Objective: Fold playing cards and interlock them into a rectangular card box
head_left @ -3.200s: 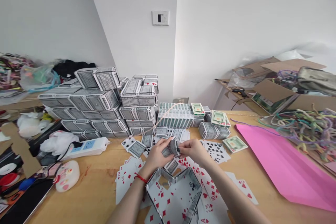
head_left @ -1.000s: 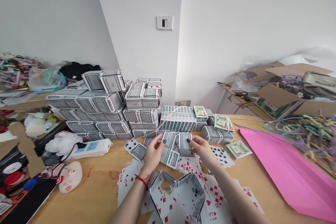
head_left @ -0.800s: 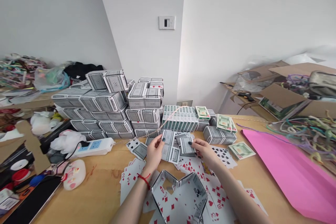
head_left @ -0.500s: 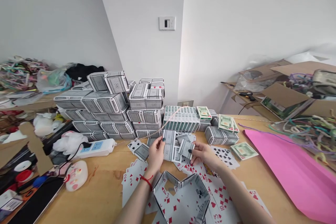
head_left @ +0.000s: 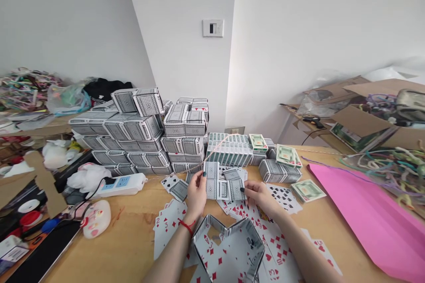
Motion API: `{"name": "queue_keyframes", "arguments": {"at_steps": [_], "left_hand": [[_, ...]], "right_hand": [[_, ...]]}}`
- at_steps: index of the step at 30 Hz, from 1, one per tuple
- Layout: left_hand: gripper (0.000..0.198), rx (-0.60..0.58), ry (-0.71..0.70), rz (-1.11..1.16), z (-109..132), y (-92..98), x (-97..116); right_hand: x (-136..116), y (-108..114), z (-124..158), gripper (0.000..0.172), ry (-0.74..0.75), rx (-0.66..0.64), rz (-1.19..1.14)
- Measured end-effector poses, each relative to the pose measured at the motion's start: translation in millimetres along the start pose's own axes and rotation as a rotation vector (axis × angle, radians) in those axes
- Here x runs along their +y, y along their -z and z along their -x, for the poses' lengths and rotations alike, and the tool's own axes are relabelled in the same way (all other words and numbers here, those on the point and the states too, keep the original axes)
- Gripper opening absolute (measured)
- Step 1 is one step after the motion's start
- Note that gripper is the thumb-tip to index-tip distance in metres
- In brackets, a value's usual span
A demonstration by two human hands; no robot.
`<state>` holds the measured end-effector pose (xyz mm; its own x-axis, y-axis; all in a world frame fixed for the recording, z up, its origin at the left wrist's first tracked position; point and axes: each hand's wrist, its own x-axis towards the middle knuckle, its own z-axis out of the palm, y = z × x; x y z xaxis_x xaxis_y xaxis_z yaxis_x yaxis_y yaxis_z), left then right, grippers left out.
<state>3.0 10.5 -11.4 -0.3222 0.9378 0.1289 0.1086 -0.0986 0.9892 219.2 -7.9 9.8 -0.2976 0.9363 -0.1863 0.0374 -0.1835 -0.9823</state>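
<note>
My left hand (head_left: 196, 192) pinches the left edge of a grey-backed playing card (head_left: 211, 181), held with its patterned back toward me. Between thumb and fingers, my right hand (head_left: 257, 195) grips another grey-backed card (head_left: 236, 189), slightly to the right of the first. A smaller card-like piece (head_left: 223, 190) shows between the two; what supports it is hidden. Loose face-up cards (head_left: 278, 247) lie spread beneath and around my forearms. Nearest me, between my arms, stands a heart-shaped frame (head_left: 229, 232) of folded cards, open at the top.
Stacked folded-card blocks (head_left: 142, 128) rise at the back left. Behind my hands stands a row of card boxes (head_left: 229, 150); green card packs (head_left: 308, 190) lie to the right. A power strip (head_left: 121, 184) is at left, pink paper (head_left: 358, 216) at right.
The card in my right hand has turned more upright and opened out flatter. My left hand and its card have shifted slightly left and up.
</note>
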Motion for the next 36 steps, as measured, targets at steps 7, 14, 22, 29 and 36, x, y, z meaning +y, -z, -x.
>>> {"name": "queue_keyframes", "arguments": {"at_steps": [7, 14, 22, 29, 36], "left_hand": [[0.032, 0.023, 0.017, -0.01, -1, 0.4, 0], [0.031, 0.023, 0.002, 0.014, -1, 0.2, -4], [0.031, 0.031, 0.003, -0.006, 0, 0.3, 1], [0.031, 0.04, -0.015, -0.007, 0, 0.1, 0], [0.031, 0.032, -0.011, -0.003, 0, 1.6, 0]], "right_hand": [[3, -1, -1, 0.016, -0.01, 0.035, -0.051], [1, -2, 1, 0.02, -0.015, 0.031, -0.125], [-3, -4, 5, 0.024, -0.01, -0.048, -0.085], [-5, -4, 4, 0.025, -0.048, -0.048, -0.1], [-9, -4, 9, 0.025, -0.064, -0.138, -0.158]]}}
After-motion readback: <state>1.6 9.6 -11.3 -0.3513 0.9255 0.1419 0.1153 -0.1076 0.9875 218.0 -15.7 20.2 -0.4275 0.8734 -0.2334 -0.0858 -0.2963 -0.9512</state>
